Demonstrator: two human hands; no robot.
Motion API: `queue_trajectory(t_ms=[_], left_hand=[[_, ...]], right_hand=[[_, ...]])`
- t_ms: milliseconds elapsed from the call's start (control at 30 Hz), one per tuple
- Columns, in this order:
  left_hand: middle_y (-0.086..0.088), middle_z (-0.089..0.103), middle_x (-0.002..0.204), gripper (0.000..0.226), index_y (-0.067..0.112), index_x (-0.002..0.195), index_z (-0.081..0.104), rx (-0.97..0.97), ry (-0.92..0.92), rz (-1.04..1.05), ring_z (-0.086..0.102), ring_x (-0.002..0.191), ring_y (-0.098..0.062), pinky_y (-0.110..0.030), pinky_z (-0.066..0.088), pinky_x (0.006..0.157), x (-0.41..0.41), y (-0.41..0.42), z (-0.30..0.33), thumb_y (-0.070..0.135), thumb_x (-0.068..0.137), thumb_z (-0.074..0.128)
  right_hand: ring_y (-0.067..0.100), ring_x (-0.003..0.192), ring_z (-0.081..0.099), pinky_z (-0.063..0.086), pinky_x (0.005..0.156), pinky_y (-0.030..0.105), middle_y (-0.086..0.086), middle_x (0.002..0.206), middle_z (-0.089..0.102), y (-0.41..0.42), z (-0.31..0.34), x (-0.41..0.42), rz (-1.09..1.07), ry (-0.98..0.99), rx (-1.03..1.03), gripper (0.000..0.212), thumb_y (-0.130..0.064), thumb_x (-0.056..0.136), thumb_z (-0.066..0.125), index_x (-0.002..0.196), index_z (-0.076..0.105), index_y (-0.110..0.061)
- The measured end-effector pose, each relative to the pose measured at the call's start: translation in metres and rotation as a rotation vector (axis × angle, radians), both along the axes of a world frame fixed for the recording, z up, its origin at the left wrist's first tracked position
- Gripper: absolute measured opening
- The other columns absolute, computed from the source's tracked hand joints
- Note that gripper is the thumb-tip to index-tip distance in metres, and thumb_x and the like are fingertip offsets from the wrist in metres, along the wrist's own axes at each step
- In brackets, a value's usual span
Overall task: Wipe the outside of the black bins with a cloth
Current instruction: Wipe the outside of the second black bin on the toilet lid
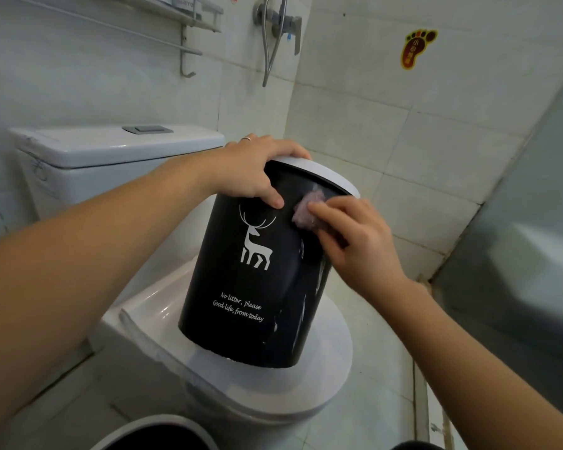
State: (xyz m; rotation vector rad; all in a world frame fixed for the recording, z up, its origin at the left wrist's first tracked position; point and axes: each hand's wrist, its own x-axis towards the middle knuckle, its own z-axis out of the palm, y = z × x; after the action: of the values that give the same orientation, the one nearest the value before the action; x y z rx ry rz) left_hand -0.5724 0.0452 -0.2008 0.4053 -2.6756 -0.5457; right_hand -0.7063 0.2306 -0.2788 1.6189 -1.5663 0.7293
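Squarely on the closed toilet lid (322,362) stands the black bin (251,280), tilted so its top leans away toward the corner; white rim on top, a white deer printed on the side, and below it two lines of script reading "No litter, please / Good life, from today." Wet streaks and pale smears run down the bin's right flank. Left hand (257,170) grips the rim from above, fingers curled over the far edge, thumb pressed against the black wall just above the deer's antlers; a ring shows on one finger. Right hand (355,235) presses a small pinkish cloth (307,211) to the upper side of the bin, just beside the left thumb, fingers bent round the wad. Behind the bin, the white toilet cistern (111,151) with a grey flush button on top. Walls are pale tile; a shower mixer (280,21) with hose hangs in the corner, a metal shelf rack (182,17) to its left, a foot-shaped yellow sticker (416,48) on the right wall. Floor is pale tile too. A second bin's (156,433) white rim and dark inside show at the bottom edge, near the toilet's front.
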Motion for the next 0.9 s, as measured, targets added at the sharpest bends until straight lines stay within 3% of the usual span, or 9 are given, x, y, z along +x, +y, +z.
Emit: queue_trajectory(t_ms=[200, 400, 533, 633, 767, 900], left_hand=[[0.004, 0.052, 0.125, 0.075, 0.058, 0.125, 0.046, 0.029, 0.007, -0.002, 0.036, 0.125, -0.022, -0.047, 0.034, 0.109, 0.0, -0.002, -0.001, 0.022, 0.07, 0.083], [0.005, 0.05, 0.125, 0.074, 0.063, 0.118, 0.046, 0.059, 0.007, -0.006, 0.036, 0.125, -0.021, -0.047, 0.037, 0.108, 0.0, 0.0, 0.0, 0.02, 0.07, 0.082], [0.005, 0.051, 0.121, 0.074, 0.065, 0.111, 0.045, 0.064, 0.03, -0.016, 0.037, 0.123, -0.02, -0.046, 0.037, 0.108, 0.001, 0.001, -0.001, 0.018, 0.069, 0.083], [0.004, 0.052, 0.121, 0.074, 0.062, 0.114, 0.044, 0.063, 0.041, -0.021, 0.038, 0.123, -0.02, -0.046, 0.036, 0.108, -0.001, 0.001, -0.001, 0.017, 0.069, 0.083], [0.004, 0.051, 0.121, 0.073, 0.059, 0.118, 0.047, 0.072, 0.034, -0.029, 0.038, 0.123, -0.021, -0.047, 0.036, 0.108, -0.002, 0.002, -0.001, 0.017, 0.07, 0.082], [0.002, 0.05, 0.124, 0.073, 0.055, 0.121, 0.05, 0.093, 0.043, -0.036, 0.038, 0.124, -0.021, -0.047, 0.037, 0.107, 0.0, 0.002, -0.002, 0.028, 0.061, 0.081]], right_hand=[[0.033, 0.08, 0.057, 0.049, 0.073, 0.038, 0.014, 0.102, 0.066, 0.01, -0.016, 0.001, 0.063, 0.1, 0.09, 0.021, -0.006, 0.092, 0.066, 0.112, 0.072, -0.006], [0.035, 0.087, 0.061, 0.05, 0.078, 0.036, 0.012, 0.101, 0.068, -0.007, 0.007, -0.005, -0.064, -0.086, -0.095, 0.023, -0.006, 0.089, 0.069, 0.112, 0.073, -0.007], [0.035, 0.082, 0.058, 0.05, 0.074, 0.04, 0.013, 0.103, 0.068, 0.001, -0.008, 0.0, 0.041, 0.042, -0.005, 0.021, -0.004, 0.091, 0.067, 0.111, 0.073, -0.006], [0.034, 0.081, 0.057, 0.05, 0.071, 0.039, 0.011, 0.105, 0.069, 0.005, -0.009, -0.001, 0.057, 0.107, 0.05, 0.021, -0.005, 0.091, 0.066, 0.111, 0.073, -0.008], [0.037, 0.08, 0.06, 0.049, 0.075, 0.038, 0.012, 0.102, 0.069, -0.006, 0.009, -0.008, -0.026, 0.002, -0.086, 0.022, -0.002, 0.089, 0.068, 0.109, 0.074, -0.007], [0.036, 0.082, 0.06, 0.051, 0.075, 0.039, 0.013, 0.102, 0.068, -0.005, -0.002, -0.001, -0.005, -0.016, -0.071, 0.021, -0.005, 0.089, 0.07, 0.11, 0.074, -0.006]])
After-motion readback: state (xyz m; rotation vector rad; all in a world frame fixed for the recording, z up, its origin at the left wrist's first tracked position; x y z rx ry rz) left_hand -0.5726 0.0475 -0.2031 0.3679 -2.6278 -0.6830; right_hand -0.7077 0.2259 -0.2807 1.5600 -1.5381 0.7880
